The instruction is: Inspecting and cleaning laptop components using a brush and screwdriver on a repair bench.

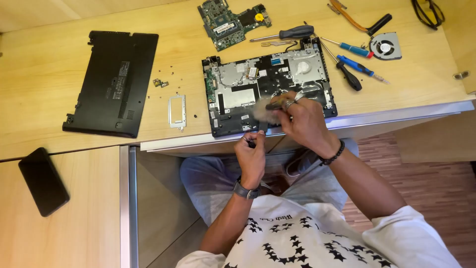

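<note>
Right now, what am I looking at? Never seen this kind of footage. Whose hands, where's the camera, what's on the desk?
One camera, worn on a person's head, looks down at their own two bare hands; there is no robot. On the wooden desk lies an opened laptop chassis. The right hand holds a brush, blurred, over it. The left hand pinches something small and dark at the chassis's near edge; I cannot tell what. Around lie the removed bottom cover, a green circuit board, screwdrivers, a cooling fan and a phone.
</note>
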